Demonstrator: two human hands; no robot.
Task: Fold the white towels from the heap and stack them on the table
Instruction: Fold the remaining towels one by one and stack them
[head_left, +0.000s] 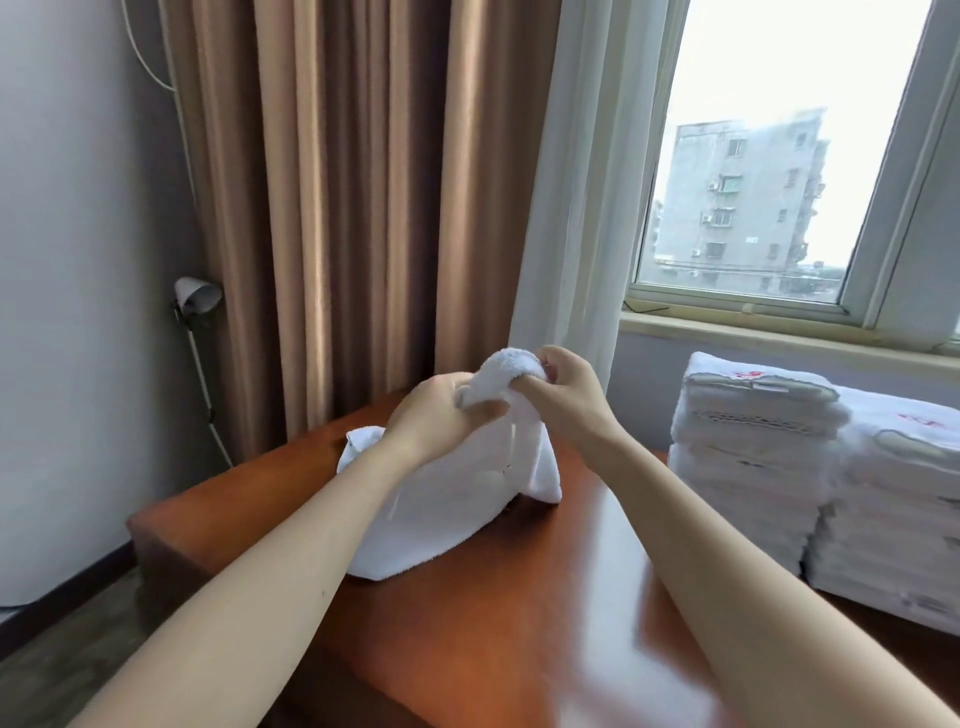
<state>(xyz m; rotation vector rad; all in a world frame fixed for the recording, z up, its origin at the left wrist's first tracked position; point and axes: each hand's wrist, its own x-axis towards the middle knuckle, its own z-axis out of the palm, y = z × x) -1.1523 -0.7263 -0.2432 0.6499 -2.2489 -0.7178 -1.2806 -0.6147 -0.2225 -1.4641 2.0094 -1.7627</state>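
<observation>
Both hands are up over the wooden table (519, 613), close together, nearly knuckle to knuckle. The left hand (441, 415) has its fingers curled into a bunched top edge of the white towel (447, 519), and the right hand (566, 395) pinches the same bunch from the other side, thumb and fingers tucked into the cloth. A small roll of terry pokes up between them. From that grip the towel hangs loose and rumpled, and its lower part rests on the tabletop towards the far edge, one corner flopped out to the left behind the left forearm, another fold sagging to the right under the right wrist. Both forearms are bare and reach in from the bottom of the view. Off to the right, well apart from the hands, stand two stacks of folded white towels: the farther stack (753, 431) and the nearer stack (898, 509), pressed side by side, each with a red mark on its top towel, too blurred to read. Behind the table hangs a brown curtain (337, 208), with a sheer white curtain (571, 182) beside it at the window (883, 270). Through the glass a grey apartment block (737, 208) shows. At the left, a small lamp (197, 296) on a thin stem stands by the wall.
</observation>
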